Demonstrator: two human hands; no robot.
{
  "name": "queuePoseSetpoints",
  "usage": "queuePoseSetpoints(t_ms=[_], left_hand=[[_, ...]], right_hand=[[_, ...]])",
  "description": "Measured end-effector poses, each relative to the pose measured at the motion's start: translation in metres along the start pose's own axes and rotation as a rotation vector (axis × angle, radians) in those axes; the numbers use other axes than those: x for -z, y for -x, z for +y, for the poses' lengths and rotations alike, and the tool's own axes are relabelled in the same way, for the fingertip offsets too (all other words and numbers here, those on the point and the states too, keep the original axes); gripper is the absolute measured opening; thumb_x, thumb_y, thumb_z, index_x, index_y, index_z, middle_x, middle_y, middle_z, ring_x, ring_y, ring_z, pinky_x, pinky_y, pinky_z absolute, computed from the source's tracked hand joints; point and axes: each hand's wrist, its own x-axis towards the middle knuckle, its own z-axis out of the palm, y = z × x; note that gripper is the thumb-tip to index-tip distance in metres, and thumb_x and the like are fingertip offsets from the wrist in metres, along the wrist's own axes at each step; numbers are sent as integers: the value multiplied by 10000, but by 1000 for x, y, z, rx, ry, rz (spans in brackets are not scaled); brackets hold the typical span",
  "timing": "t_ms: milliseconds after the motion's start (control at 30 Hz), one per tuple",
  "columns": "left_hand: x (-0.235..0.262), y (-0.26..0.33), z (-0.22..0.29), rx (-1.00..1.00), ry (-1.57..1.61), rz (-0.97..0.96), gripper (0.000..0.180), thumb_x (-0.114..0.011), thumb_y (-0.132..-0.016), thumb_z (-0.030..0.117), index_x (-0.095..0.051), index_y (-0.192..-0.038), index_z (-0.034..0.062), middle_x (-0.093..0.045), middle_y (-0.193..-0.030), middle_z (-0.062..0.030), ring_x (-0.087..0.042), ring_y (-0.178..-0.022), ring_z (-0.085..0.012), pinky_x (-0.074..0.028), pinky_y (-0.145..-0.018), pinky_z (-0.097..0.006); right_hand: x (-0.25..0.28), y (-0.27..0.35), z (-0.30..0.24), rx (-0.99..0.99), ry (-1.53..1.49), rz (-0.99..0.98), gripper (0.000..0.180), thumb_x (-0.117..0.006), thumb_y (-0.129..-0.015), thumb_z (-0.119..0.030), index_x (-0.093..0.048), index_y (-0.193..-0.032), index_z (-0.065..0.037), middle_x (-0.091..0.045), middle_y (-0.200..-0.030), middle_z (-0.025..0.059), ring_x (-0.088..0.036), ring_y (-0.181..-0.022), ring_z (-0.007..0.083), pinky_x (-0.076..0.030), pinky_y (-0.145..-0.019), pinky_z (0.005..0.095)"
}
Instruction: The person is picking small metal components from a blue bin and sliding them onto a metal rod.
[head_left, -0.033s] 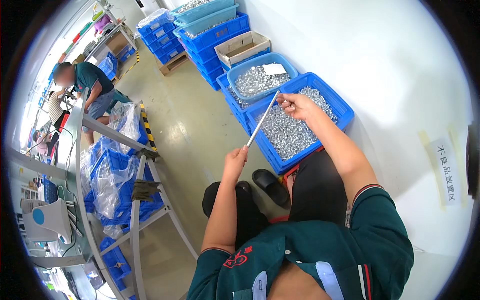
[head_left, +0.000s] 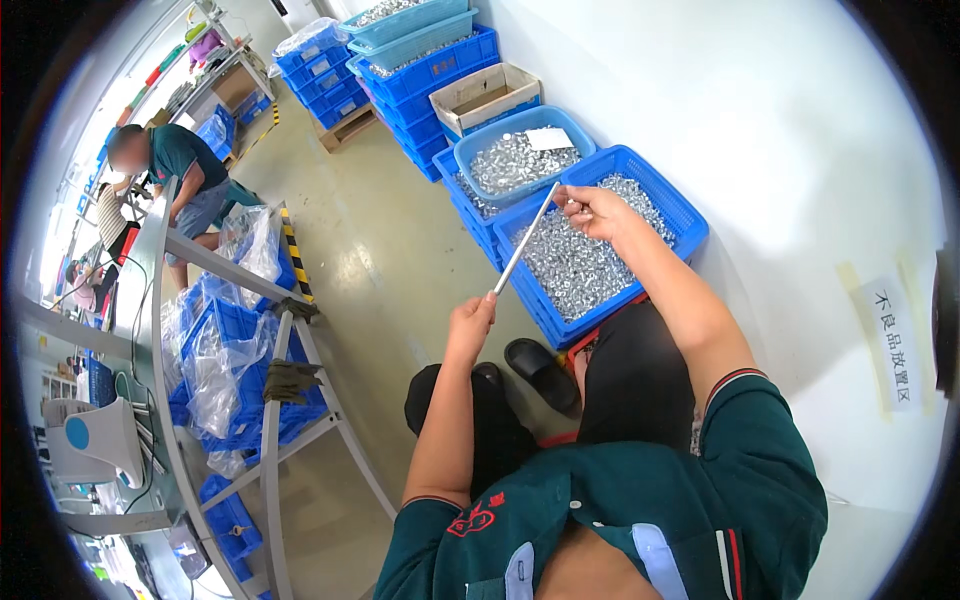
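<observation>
White-walled workroom, with a pale wall (head_left: 770, 180) curving up the right side and a grey-green floor (head_left: 370, 230) running between it and a long bench (head_left: 150, 300) on a metal frame at the left. Beyond the bench, a co-worker (head_left: 190, 165) in a dark green shirt bends forward. Tall stacks of blue crates (head_left: 430, 85) line the wall at the back, and more blue crates draped in clear plastic (head_left: 225, 385) stand beside the bench frame. Closer in, a blue basket (head_left: 690, 225) full of small metal parts (head_left: 570, 262) stands before the person's black-trousered knees. Just behind it are a lighter blue tub (head_left: 577, 128) of similar parts, topped by a white card (head_left: 548, 139), and an open carton (head_left: 520, 80). One black slipper (head_left: 541, 375) lies on the floor near the basket.

Between the person's hands, a slim, pale rod (head_left: 527, 238) slants upward from left to right, crossing over the basket's near-left edge. The left hand (head_left: 470, 322) has its fingers closed around the rod's lower end. Above the basket, the right hand (head_left: 592, 212) has its fingers drawn together at the upper tip; at this size, one cannot tell whether they grip the rod or a small part.
</observation>
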Motion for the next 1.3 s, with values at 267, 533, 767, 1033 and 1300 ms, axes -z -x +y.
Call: queuePoseSetpoints(t_ms=[267,533,767,1033,1300], left_hand=[[-2,1,-2,-23,-67,-33,395,-504,-855,388,-469,-599,89,-339,-479,65,-266,-390,-34,-199,-360,-213],[-4,-1,-4,-35,-71,-18,406,-493,-863,388,-465,-590,89,-341,-484,61,-278,-407,-40,-211,-377,-222],[-4,-2,-5,-37,-58,-10,400,-497,-864,378,-468,-592,85,-348,-489,60,-280,-408,-40,-212,-377,-221],[-8,-3,-5,-47,-21,-17,401,-505,-858,385,-476,-599,80,-354,-492,58,-279,-405,-34,-210,-367,-211],[-16,-1,3,41,69,-27,396,-502,-855,405,-451,-612,97,-322,-482,69,-242,-369,-31,-175,-334,-207]], right_hand=[[-4,11,-7,95,-160,-44,202,-530,-861,-143,-478,-984,9,-544,-974,118,-398,-493,42,-286,-326,140],[-17,14,-2,93,-53,-141,172,-539,-855,-143,-523,-954,-3,-576,-913,116,-410,-501,42,-306,-351,135],[-14,10,-3,128,6,-86,179,-561,-838,-105,-537,-958,25,-510,-738,44,-394,-507,45,-298,-352,148],[-22,5,3,301,149,33,157,-590,-815,-84,-555,-926,22,-434,-615,-22,-358,-472,40,-264,-358,163],[-30,7,8,261,12,27,189,-539,-857,-143,-564,-910,36,-447,-668,-9,-344,-481,47,-269,-355,169]])
